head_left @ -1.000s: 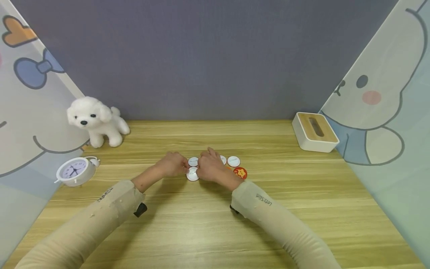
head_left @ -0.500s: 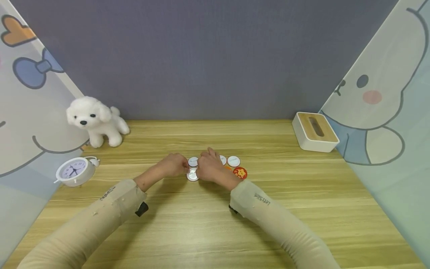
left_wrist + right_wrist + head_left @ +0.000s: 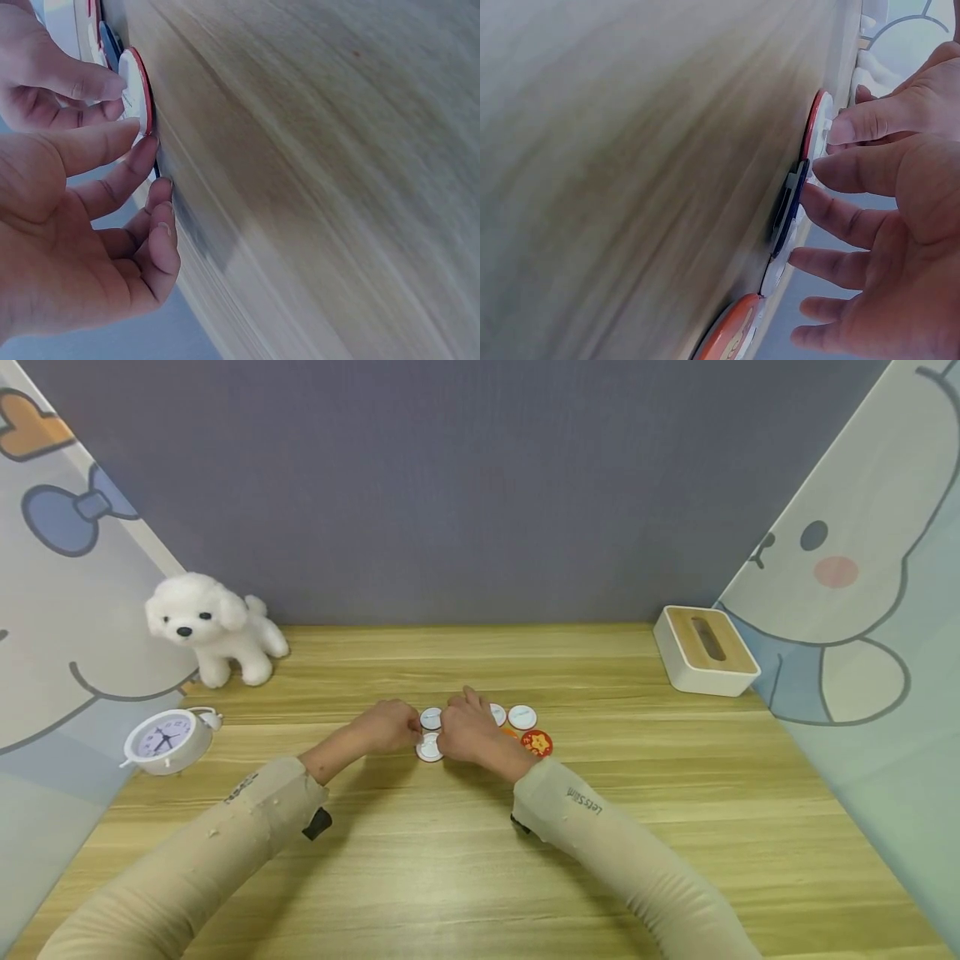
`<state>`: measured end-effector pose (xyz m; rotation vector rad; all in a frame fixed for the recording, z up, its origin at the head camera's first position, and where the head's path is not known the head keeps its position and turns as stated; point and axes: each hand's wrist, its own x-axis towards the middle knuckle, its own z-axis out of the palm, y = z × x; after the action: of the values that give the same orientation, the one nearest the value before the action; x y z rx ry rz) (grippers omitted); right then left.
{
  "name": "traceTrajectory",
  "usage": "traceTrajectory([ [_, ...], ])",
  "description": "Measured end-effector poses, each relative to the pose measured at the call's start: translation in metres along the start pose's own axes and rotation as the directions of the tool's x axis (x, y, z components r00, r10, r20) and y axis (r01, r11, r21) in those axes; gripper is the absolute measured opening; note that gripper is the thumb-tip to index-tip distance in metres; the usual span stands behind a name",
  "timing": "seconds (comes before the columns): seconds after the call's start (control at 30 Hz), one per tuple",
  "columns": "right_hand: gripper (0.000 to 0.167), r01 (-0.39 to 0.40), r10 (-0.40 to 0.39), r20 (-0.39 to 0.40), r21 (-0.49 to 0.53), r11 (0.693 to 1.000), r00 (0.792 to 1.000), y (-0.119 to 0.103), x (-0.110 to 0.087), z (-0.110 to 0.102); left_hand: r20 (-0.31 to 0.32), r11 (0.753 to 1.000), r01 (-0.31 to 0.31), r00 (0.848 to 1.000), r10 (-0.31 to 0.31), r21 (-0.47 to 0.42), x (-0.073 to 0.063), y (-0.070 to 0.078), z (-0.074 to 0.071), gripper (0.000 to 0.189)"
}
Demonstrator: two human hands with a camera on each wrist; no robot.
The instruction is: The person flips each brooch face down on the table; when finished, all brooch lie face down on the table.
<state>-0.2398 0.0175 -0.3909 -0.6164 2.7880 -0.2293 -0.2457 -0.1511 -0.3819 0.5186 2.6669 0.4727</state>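
A round button badge (image 3: pixel 430 747) lies white back up on the table, its red rim showing in the wrist views. My left hand (image 3: pixel 386 727) pinches its near edge between thumb and index finger, the other fingers curled beneath. From the opposite side my right hand (image 3: pixel 472 731) has thumb and index finger at the same white badge back (image 3: pixel 135 90); the rest of its fingers are spread loosely. Just behind lies another white-backed badge (image 3: pixel 431 718). A dark-edged badge (image 3: pixel 785 214) sits under the right fingers. The right hand hides part of the group.
Right of the hands are more white-backed badges (image 3: pixel 522 717), an orange badge (image 3: pixel 510 732) and a red star badge (image 3: pixel 536 743). A plush dog (image 3: pixel 217 627) and white alarm clock (image 3: pixel 167 742) stand at left, a tissue box (image 3: pixel 707 650) at back right.
Both hands stay at the same badge with only slight finger movement. The head view has shifted very slightly.
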Motion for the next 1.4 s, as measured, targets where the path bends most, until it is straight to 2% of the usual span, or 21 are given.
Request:
traceTrajectory([
  [0.47,0.016,-0.018,0.018,-0.001,-0.025,1.0,1.0,-0.002,0.0,0.0,-0.014,1.0,0.026,1.0,-0.026,-0.002,0.0,0.001,0.001,0.012],
  [0.8,0.02,-0.005,0.005,-0.018,-0.03,1.0,1.0,-0.002,-0.001,0.0,-0.023,1.0,0.026,0.999,-0.027,-0.006,-0.001,0.0,0.003,0.012],
  [1.03,0.017,0.066,-0.061,-0.084,0.055,0.996,0.995,0.006,-0.008,-0.002,-0.028,0.999,-0.012,1.0,0.011,-0.048,-0.004,-0.004,0.0,0.016],
  [1.13,0.013,0.118,-0.106,-0.126,0.09,0.989,0.986,0.014,-0.014,-0.005,-0.029,0.997,0.003,1.0,-0.005,-0.073,-0.007,-0.005,-0.005,0.018],
  [1.27,0.02,0.158,-0.142,-0.161,0.094,0.983,0.977,0.027,-0.021,-0.008,-0.024,0.994,0.03,0.999,-0.032,-0.104,-0.013,-0.003,-0.014,0.02],
  [1.4,0.028,0.154,-0.132,-0.189,0.103,0.983,0.973,0.039,-0.027,-0.009,-0.029,0.997,0.003,1.0,-0.005,-0.082,-0.016,0.004,-0.02,0.021],
])
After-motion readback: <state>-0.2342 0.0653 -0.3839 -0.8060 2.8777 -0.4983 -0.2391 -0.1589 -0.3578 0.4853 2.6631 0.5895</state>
